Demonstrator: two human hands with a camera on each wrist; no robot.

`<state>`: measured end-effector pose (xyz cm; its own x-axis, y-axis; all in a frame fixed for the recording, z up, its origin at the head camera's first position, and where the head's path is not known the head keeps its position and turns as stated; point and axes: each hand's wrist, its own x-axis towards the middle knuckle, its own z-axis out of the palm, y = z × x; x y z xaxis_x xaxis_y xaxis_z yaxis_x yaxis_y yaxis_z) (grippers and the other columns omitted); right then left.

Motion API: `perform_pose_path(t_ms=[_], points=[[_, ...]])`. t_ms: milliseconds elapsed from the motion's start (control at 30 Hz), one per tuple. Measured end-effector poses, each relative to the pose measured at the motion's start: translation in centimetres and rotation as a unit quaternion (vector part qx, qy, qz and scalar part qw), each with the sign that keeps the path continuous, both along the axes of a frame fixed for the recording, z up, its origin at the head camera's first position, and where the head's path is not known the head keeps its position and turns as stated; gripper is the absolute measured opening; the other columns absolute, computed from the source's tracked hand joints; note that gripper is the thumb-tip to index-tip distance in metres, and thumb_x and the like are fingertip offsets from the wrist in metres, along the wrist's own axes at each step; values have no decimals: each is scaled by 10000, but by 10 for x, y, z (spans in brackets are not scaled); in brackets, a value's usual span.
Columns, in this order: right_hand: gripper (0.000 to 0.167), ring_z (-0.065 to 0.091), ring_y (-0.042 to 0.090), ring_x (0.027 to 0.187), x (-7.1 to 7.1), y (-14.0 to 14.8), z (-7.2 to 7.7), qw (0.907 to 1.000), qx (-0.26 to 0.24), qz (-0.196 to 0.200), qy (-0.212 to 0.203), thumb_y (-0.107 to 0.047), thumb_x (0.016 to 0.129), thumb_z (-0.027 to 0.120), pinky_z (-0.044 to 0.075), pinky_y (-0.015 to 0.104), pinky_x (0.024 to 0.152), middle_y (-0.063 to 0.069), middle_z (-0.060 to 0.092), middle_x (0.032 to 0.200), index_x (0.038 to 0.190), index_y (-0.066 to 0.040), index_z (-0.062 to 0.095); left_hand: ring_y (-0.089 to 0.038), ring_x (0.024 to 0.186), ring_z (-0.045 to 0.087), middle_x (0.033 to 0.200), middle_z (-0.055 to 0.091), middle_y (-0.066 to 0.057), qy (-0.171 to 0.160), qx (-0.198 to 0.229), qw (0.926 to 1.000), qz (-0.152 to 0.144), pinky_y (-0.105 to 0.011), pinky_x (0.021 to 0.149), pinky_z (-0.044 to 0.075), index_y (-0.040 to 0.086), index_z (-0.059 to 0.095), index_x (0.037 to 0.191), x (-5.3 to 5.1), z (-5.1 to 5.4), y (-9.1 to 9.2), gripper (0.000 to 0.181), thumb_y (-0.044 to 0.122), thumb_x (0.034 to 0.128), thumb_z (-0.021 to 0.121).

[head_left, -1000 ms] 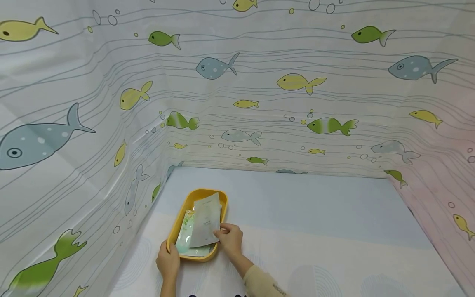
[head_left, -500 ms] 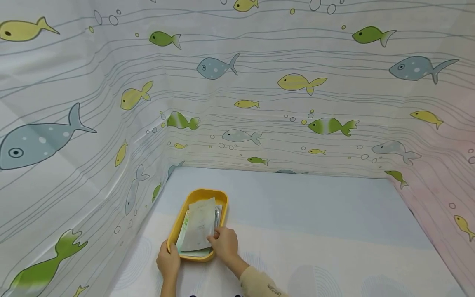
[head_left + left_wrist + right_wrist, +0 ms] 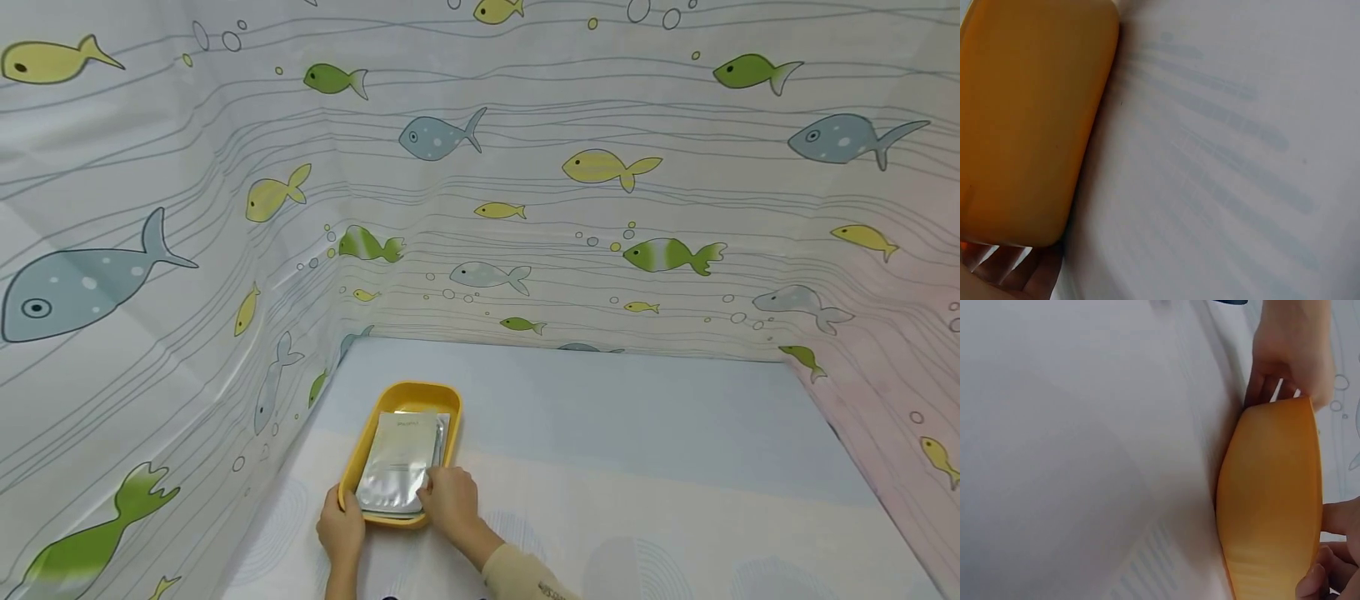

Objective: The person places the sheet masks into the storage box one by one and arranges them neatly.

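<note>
A yellow tray (image 3: 405,390) with rounded corners holds a small stack of flat packets, like sheet-mask packets. On top lies a shiny, pale foil packet (image 3: 401,457), flat in the tray; the edges of others show beneath it. My left hand (image 3: 342,527) grips the tray's near left corner, thumb over the rim and fingers underneath, as the left wrist view (image 3: 1013,272) partly shows. With curled fingers my right hand (image 3: 452,502) pinches the foil packet's near right edge, just inside the rim. The right wrist view shows the tray's outer wall (image 3: 1272,494) hiding the packets.
The tray is on a pale, patterned table surface (image 3: 637,467) that stretches to the right. Fish-printed sheeting (image 3: 555,225) rises at the back and on both sides. Its left side (image 3: 277,417) stands close to the tray.
The top foil packet was raised and tilted in my right hand; it has come down leftward and toward me, flat onto the stack. My left hand and the tray have stayed put.
</note>
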<state>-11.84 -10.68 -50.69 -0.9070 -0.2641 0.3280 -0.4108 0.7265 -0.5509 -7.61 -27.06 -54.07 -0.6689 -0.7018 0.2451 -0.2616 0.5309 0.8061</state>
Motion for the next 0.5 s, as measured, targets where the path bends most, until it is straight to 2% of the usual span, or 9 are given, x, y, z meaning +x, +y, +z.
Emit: perform_pose_path(t_ms=[100, 233, 333, 400, 500], points=[[118, 569, 100, 529, 2, 4, 0, 9994, -234, 226, 84, -162, 706, 777, 395, 206, 471, -48, 633, 599, 681, -88, 688, -553, 901, 557, 1035, 601, -346, -43, 56, 10000, -20, -606, 734, 398, -129, 560, 1103, 0, 0, 0, 299, 40, 893, 430], [182, 583, 60, 592, 2, 12, 1, 9951, -714, 678, -100, -176, 766, 741, 443, 191, 556, 0, 699, 749, 898, -52, 740, -561, 920, 547, 1055, 591, -354, -100, 83, 9999, -21, -607, 749, 396, -138, 551, 1119, 0, 1, 0, 316, 48, 895, 426], [207, 510, 7, 588, -1, 19, 1, 9890, -1072, 963, -335, -158, 811, 703, 418, 156, 555, 28, 696, 805, 965, -23, 726, -558, 897, 552, 1031, 598, -353, -13, -1, 10000, -50, -598, 738, 398, -142, 560, 1100, 1, 2, -2, 304, 48, 893, 442], [214, 528, 19, 610, -2, 25, 1, 9842, -1329, 1101, -399, -126, 824, 693, 419, 140, 559, 59, 698, 839, 990, 7, 711, -544, 851, 567, 996, 611, -346, 64, -125, 9999, -75, -584, 708, 404, -139, 573, 1081, 1, 2, -3, 291, 49, 886, 466], [212, 598, 83, 661, -4, 35, 1, 9820, -1482, 1162, -164, -97, 825, 688, 445, 145, 582, 81, 703, 874, 1002, 19, 701, -493, 750, 585, 923, 631, -324, 97, -350, 9993, -74, -544, 638, 408, -128, 586, 1062, 2, 4, -4, 274, 55, 875, 507]])
